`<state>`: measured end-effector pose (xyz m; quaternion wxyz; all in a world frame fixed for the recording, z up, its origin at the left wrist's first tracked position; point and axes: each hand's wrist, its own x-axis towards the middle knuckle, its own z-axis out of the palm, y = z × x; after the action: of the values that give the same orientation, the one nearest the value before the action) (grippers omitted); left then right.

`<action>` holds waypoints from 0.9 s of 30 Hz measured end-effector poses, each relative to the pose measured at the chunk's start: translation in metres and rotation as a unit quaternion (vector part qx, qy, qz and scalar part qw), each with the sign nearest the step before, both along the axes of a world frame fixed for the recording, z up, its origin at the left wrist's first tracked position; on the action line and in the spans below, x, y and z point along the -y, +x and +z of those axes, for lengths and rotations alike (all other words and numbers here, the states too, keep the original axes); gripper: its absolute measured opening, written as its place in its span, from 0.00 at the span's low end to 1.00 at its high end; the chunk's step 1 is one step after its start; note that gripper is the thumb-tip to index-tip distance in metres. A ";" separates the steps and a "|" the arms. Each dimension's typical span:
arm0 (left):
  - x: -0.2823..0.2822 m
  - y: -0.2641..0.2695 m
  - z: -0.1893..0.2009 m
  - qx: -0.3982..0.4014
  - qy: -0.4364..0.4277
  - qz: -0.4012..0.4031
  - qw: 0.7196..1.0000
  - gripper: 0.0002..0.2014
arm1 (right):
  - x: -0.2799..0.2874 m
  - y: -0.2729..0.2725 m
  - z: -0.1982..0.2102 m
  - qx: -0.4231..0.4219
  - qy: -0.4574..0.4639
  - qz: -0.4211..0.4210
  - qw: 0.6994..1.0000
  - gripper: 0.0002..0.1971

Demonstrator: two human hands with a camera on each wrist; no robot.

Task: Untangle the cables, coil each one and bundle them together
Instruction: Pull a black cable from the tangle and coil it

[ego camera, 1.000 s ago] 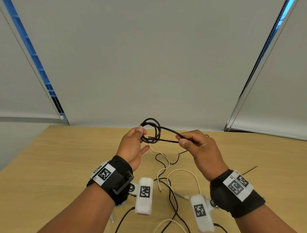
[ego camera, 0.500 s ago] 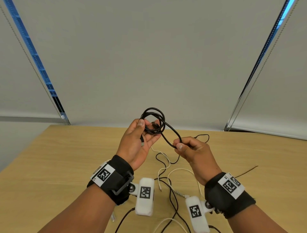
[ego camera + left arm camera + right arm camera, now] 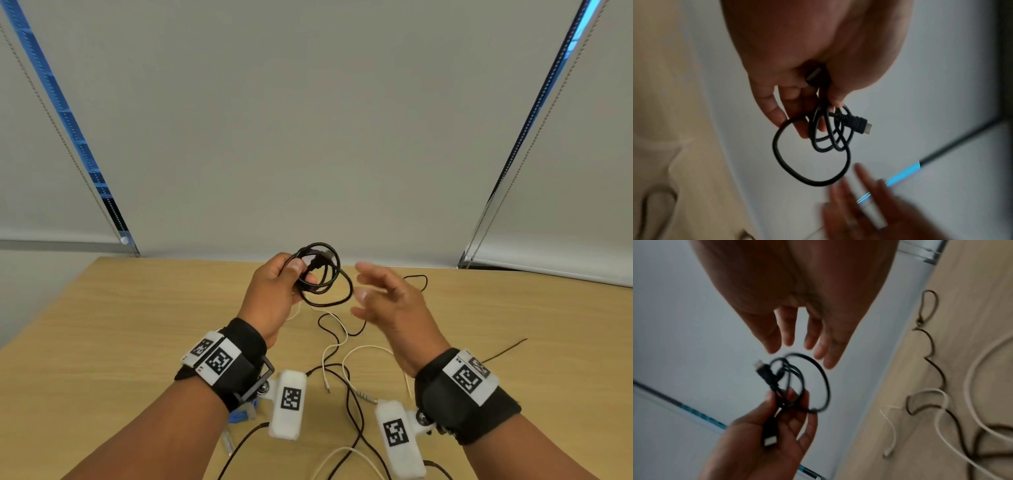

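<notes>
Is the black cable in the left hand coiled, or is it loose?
Coiled. The black cable forms several loops pinched in the left hand, with one connector end sticking out.

Head camera is looking forward-down over the light wooden worktop (image 3: pixel 137 325); both wrist cameras are viewing close-up, sharing the coiled black cable (image 3: pixel 320 274) (image 3: pixel 813 146) (image 3: pixel 797 382).

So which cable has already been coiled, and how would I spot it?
Start at the wooden table and look above its far middle, where the left hand is raised. It pinches the coiled black cable, the only cable wound into loops and off the table; the others lie loose.
</notes>
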<state>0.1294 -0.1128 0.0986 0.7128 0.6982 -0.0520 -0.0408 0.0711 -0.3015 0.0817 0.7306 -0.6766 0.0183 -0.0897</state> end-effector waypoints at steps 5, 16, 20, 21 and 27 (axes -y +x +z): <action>0.003 0.000 -0.005 0.085 0.145 -0.002 0.986 0.11 | -0.005 0.010 0.041 0.093 -0.367 -0.019 0.925 0.15; 0.001 -0.002 -0.007 0.125 0.218 -0.056 0.966 0.11 | -0.010 0.032 0.053 0.067 -0.657 0.066 0.748 0.09; -0.006 0.009 -0.001 0.113 0.247 -0.089 0.958 0.11 | 0.006 0.040 0.067 0.084 -0.582 0.025 0.809 0.07; -0.008 0.012 0.000 0.109 0.248 -0.100 0.958 0.11 | 0.011 0.042 0.071 0.085 -0.563 0.011 0.822 0.06; -0.010 0.014 -0.003 0.045 0.192 -0.156 0.968 0.11 | 0.019 0.042 0.080 0.079 -0.529 0.000 0.845 0.06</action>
<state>0.1433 -0.1032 0.0951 0.5476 0.8061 -0.1833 -0.1293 0.1133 -0.3203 0.1613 0.2612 -0.9510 -0.0898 -0.1389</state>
